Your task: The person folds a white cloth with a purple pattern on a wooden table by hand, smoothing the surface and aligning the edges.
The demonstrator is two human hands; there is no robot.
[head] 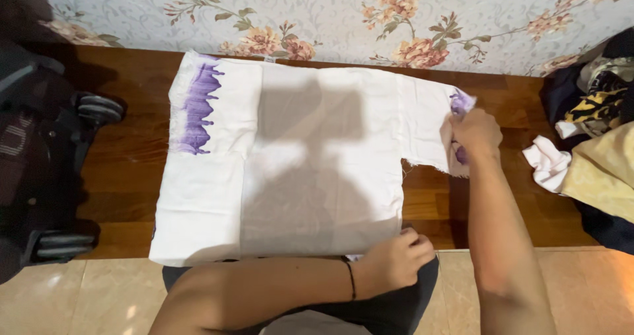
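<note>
Gripping white cloth (290,170) on wooden bench (132,150), right hand (474,135) pinching purple-dyed corner, left hand (396,262) clenched on near edge

White cloth (290,163) is laid flat, partly folded into a rough rectangle, across the centre of the frame. A purple dyed band with dripping edges is seen at its upper left end. A narrower flap is extended to the right of the frame, purple showing at its tip. The lower right corner and the right flap are gripped. A shadow is cast over its middle.
</note>
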